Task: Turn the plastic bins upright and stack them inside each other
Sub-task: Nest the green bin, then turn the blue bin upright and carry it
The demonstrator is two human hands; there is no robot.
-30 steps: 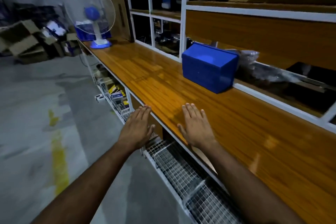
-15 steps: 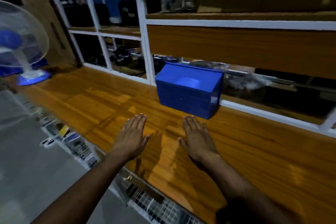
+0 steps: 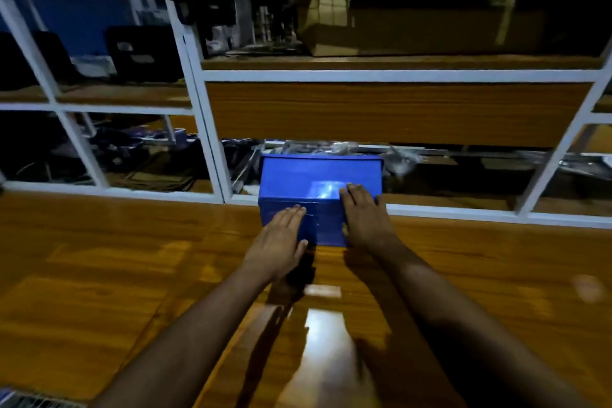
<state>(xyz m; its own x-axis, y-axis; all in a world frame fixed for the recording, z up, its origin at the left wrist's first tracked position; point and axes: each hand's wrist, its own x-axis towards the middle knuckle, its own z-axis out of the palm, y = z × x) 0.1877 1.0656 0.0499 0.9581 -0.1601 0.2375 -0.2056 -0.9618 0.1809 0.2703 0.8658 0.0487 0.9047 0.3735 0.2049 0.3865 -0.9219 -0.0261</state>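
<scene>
Fingers of both hands lie straight and together, gripping nothing: the left hand [image 3: 281, 235] is flat against the near face of the upside-down blue rectangular plastic bin [image 3: 306, 180], and the right hand [image 3: 364, 215] reaches over its near top edge. That bin, apparently several nested ones, sits on the glossy orange wooden counter [image 3: 132, 258], right against the white-framed shelving [image 3: 205, 129] behind. Flat palms on smooth plastic could slip during the flip, and the nested bins might separate or knock the frame.
</scene>
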